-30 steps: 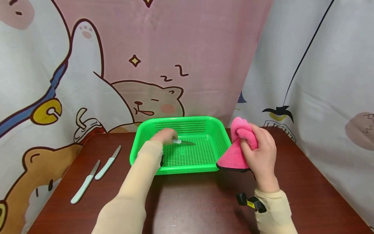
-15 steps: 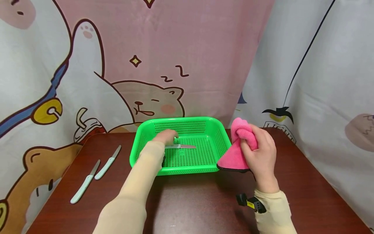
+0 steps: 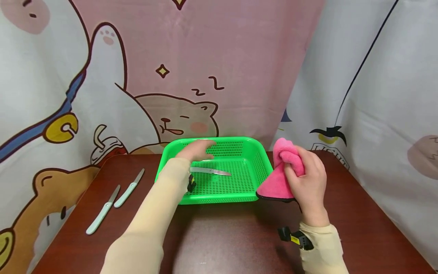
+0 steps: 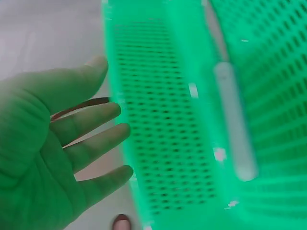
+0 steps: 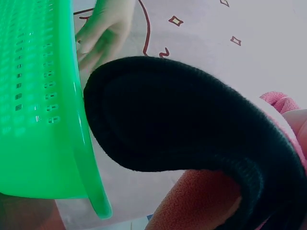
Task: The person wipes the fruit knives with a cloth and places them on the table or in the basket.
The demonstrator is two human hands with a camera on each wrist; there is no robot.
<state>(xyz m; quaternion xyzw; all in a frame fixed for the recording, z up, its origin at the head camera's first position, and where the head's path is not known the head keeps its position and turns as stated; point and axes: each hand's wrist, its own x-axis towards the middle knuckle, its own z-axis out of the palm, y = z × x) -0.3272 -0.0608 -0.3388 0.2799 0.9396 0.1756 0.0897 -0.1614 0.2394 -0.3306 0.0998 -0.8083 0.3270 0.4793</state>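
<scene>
In the head view a green plastic basket (image 3: 219,198) stands at the back of the table, and a knife (image 3: 207,171) with a pale handle lies on its bottom. My left hand (image 3: 195,150) hovers above the basket's left part, apart from the knife. Its fingers are spread and relaxed with nothing in them, as the left wrist view shows beside the knife (image 4: 236,120). My right hand (image 3: 309,182) grips a bunched pink cloth (image 3: 278,182) with a black edge, just right of the basket. In the right wrist view the cloth's dark underside (image 5: 172,115) hides most of that hand.
Two more knives with pale mint handles lie on the left of the brown table (image 3: 219,236): one knife (image 3: 102,211) nearer, another knife (image 3: 129,189) farther back. A printed cartoon curtain (image 3: 232,68) hangs right behind the table.
My left hand has let go of the knife, which now lies on the basket's bottom, and has risen with its fingers opened. The right hand still holds the pink cloth in place.
</scene>
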